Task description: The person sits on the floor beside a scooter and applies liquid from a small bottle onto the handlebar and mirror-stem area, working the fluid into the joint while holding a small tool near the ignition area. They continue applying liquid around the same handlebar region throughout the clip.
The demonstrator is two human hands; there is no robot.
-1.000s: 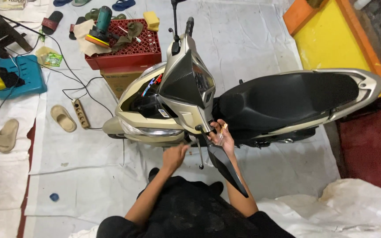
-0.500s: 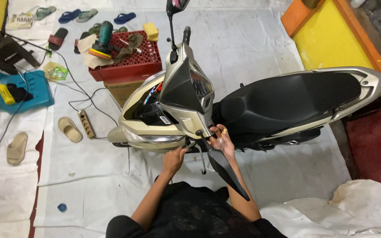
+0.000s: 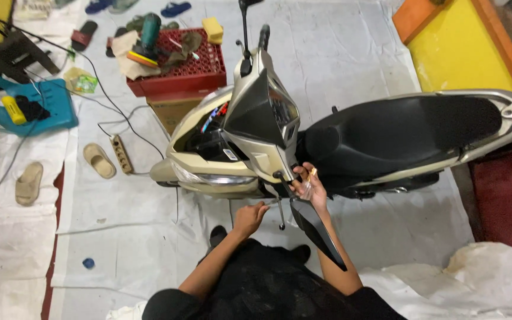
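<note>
A beige scooter [image 3: 250, 127] with a black seat [image 3: 398, 133] stands across the white floor sheet, its handlebar pointing toward me. My right hand [image 3: 308, 185] is at the near handlebar end, pinching a small clear piece with an orange tip [image 3: 312, 173]. My left hand [image 3: 249, 218] is closed just below the handlebar, around what looks like a thin metal tool [image 3: 266, 204]. A black mirror on a thin stem [image 3: 317, 234] hangs from the bar between my forearms.
A red crate [image 3: 182, 68] of tools and rags stands beyond the scooter's front. A power strip [image 3: 121, 153] with cables and beige sandals [image 3: 99, 160] lie to the left. A blue stool [image 3: 48, 104] stands far left, and a yellow and orange board [image 3: 463, 44] is at the upper right.
My head has tilted, so the scene sits slightly lower and further right in view. My left hand has risen closer to the handlebar; my right hand stays at the bar end.
</note>
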